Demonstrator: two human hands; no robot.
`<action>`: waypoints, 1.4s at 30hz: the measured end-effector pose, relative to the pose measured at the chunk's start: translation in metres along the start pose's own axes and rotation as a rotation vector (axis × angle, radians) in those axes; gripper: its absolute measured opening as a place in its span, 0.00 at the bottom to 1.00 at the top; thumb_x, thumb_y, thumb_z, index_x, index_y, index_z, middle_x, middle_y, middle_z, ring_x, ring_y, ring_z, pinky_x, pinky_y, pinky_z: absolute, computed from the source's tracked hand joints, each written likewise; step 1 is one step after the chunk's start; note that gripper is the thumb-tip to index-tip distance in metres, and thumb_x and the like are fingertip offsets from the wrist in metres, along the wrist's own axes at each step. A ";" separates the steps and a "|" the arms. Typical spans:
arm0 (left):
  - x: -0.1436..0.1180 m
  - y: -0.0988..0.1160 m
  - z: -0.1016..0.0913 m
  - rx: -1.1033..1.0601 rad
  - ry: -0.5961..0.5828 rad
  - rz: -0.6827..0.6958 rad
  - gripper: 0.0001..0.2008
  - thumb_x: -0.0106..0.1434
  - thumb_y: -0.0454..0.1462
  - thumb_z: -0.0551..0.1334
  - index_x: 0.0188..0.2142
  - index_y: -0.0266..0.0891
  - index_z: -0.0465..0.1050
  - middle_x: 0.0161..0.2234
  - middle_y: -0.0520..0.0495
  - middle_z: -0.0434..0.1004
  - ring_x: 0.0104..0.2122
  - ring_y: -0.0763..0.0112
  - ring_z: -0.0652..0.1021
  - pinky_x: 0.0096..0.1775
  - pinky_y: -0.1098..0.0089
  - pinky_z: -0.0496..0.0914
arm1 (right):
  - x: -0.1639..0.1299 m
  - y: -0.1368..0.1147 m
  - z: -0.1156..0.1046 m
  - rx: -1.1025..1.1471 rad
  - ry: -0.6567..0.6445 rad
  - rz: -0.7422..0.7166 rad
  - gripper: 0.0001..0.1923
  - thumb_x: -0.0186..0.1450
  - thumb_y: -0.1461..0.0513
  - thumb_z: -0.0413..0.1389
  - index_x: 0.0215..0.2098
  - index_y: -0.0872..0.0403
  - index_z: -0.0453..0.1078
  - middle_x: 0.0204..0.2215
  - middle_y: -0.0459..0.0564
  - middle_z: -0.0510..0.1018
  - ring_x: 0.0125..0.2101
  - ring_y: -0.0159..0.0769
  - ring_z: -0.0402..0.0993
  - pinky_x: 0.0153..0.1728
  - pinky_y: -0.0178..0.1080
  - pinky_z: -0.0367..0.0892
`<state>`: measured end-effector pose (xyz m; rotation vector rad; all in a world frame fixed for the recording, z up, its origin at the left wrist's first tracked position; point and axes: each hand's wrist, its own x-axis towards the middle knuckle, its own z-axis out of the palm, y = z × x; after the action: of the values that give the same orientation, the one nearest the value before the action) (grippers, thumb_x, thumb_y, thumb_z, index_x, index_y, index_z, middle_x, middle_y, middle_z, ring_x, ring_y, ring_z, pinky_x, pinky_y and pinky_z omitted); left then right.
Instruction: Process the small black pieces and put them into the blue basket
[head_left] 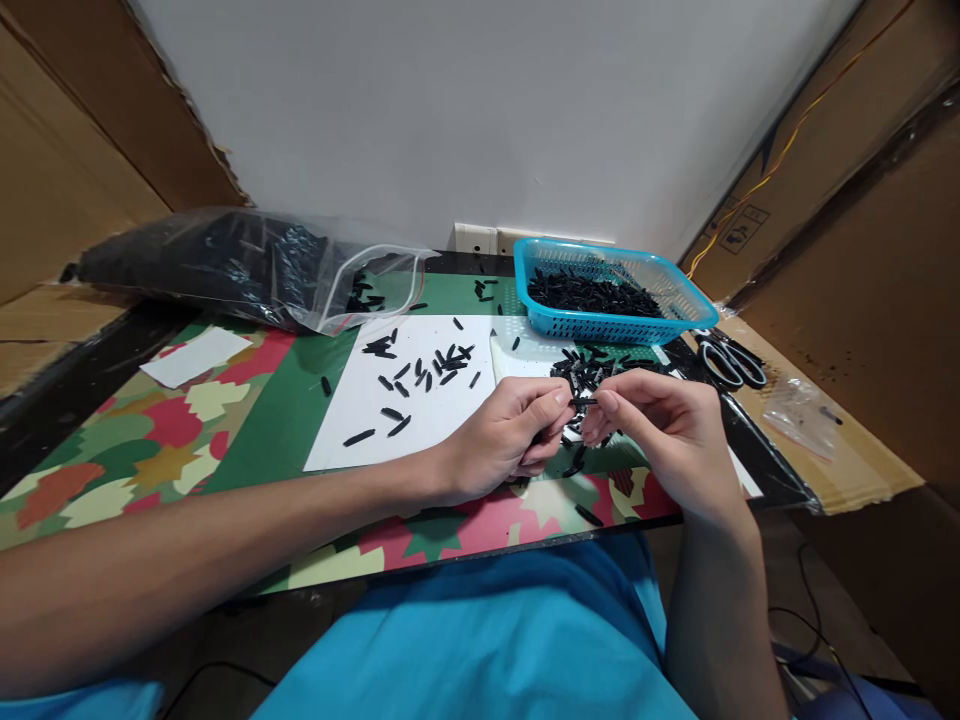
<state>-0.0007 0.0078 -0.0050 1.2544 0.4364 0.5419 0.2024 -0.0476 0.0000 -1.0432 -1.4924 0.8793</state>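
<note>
Between my two hands is a small black stick-like piece (583, 402), held level over the table. My left hand (525, 425) pinches its left end with thumb and forefinger, the other fingers curled under. The thumb and fingertips of my right hand (660, 430) close on its right end. Just behind and below the hands lies a pile of similar black pieces (585, 368), partly hidden by my fingers. More loose black pieces (427, 372) are scattered over a white sheet (337, 425) to the left.
A blue plastic basket (600, 328) with many black pieces stands behind my hands. A clear zip bag (210, 265) full of black pieces lies at back left. Scissors (729, 362) and a small plastic bag (801, 418) lie on the right. White wall behind, cardboard at both sides.
</note>
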 end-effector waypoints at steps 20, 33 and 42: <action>0.000 0.000 0.001 0.005 0.012 0.045 0.22 0.76 0.52 0.60 0.31 0.41 0.62 0.19 0.60 0.60 0.16 0.82 0.57 0.18 0.79 0.54 | -0.002 0.001 0.002 0.041 -0.002 0.006 0.07 0.76 0.59 0.62 0.40 0.52 0.80 0.28 0.46 0.84 0.28 0.34 0.82 0.33 0.35 0.80; 0.000 0.001 0.001 -0.016 0.051 0.033 0.23 0.74 0.53 0.63 0.30 0.40 0.63 0.18 0.60 0.60 0.16 0.83 0.58 0.19 0.80 0.54 | -0.002 -0.003 0.001 -0.009 -0.002 0.019 0.06 0.73 0.59 0.65 0.39 0.51 0.80 0.29 0.47 0.85 0.29 0.36 0.83 0.33 0.37 0.80; 0.000 0.001 0.001 -0.022 0.045 0.020 0.25 0.72 0.55 0.64 0.28 0.39 0.63 0.18 0.60 0.58 0.16 0.83 0.57 0.18 0.80 0.53 | -0.001 -0.003 0.004 -0.053 -0.012 0.003 0.08 0.76 0.58 0.62 0.39 0.52 0.79 0.29 0.46 0.83 0.30 0.34 0.82 0.35 0.35 0.77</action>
<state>-0.0002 0.0076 -0.0041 1.2287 0.4554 0.5913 0.1985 -0.0496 0.0016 -1.0812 -1.5319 0.8532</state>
